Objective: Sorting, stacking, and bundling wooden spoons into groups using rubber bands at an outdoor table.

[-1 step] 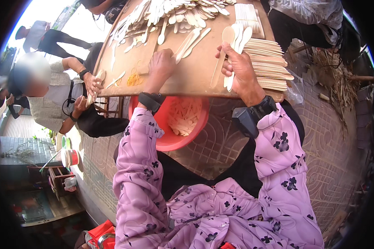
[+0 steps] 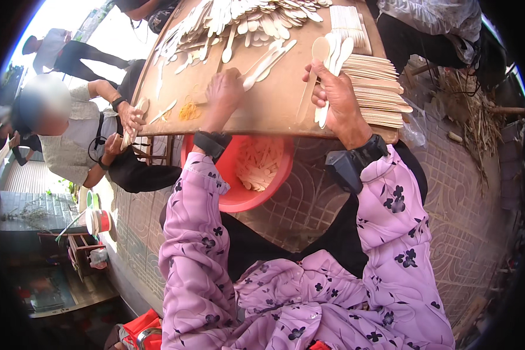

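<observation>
My right hand [image 2: 339, 100] is closed round a small bunch of wooden spoons [image 2: 332, 55], their bowls pointing up and handles passing between the fingers. Over the near middle of the table, my left hand [image 2: 224, 96] is closed with its back toward me, hiding the fingertips. Just right of its fingers lie several loose wooden spoons [image 2: 268, 61], crossing one another. Whether the left fingers grip one of them I cannot make out. A tangle of yellow rubber bands [image 2: 189, 111] lies left of this hand.
A heap of loose wooden spoons [image 2: 233, 20] covers the table's [image 2: 262, 116] far side. Neat stacks of spoons [image 2: 373, 87] stand at its right edge. Below the table is a red basin [image 2: 233, 201] with wooden pieces. At the left, another person's hands [image 2: 131, 122] hold spoons.
My left hand has shifted slightly left, and the loose spoons beside its fingers now lie at a different angle. My right hand stays in place with its bunch.
</observation>
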A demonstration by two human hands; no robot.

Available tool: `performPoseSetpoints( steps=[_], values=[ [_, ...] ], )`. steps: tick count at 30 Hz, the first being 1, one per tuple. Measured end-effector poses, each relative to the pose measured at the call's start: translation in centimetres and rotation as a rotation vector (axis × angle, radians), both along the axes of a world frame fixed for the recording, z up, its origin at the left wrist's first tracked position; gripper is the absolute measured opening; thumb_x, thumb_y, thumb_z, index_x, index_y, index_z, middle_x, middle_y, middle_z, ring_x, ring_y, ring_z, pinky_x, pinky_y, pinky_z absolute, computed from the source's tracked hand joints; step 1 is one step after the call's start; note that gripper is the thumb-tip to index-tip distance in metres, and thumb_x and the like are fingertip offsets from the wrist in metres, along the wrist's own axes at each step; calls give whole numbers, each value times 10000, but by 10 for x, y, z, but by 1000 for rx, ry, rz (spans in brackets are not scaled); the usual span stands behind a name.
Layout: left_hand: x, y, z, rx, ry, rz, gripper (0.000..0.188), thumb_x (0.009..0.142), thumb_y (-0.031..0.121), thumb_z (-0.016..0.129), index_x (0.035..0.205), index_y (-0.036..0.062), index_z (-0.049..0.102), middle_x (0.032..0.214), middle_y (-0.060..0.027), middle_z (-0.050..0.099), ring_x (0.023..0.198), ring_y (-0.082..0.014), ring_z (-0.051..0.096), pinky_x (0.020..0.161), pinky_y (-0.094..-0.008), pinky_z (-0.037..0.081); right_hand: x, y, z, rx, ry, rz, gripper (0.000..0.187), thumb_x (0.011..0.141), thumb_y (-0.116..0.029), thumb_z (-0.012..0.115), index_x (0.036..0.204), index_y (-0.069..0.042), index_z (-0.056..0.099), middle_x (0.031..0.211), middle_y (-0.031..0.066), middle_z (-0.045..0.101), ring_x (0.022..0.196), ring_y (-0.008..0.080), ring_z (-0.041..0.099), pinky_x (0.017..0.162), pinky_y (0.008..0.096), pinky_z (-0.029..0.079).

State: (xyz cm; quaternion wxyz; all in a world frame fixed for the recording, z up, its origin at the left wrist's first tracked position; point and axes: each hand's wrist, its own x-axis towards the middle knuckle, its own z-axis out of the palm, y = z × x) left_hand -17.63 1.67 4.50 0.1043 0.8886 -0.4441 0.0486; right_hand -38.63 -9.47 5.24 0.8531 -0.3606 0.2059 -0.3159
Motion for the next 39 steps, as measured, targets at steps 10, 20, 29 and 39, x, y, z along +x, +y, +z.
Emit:
performPoseSetpoints(
  steps=[10,20,29,39],
  values=[
    [-73,18,108,-161,-84,-616,78,800,126,560,838,80,611,759,-102,600,687,-301,577,621,-392,443,12,9,1,-656,87,44,253,900,-268,532,954,-26,579,758,30,600,703,84,514,666,267,425],
    [-2,-9,14,-60,61,-91,246,715,284,642,796,62,575,833,-120,608,857,-303,575,710,-415,439,-2,-3,11,-183,71,62,315,892,-300,580,973,2,535,672,-50,500,402,-25,296,342,128,250],
    [15,6,-11,-42,236,77,255,702,282,665,800,50,618,812,-135,626,808,-277,601,664,-386,448,-5,-5,8,-214,76,37,253,905,-273,556,911,-23,527,673,-43,501,395,-26,288,332,124,237],
    [-57,11,106,-155,229,-516,208,818,237,652,795,30,640,599,-17,541,540,-75,497,487,-234,396,8,2,3,-768,48,-166,283,894,-296,544,812,-34,611,725,22,573,678,80,462,643,258,386]
  ],
)
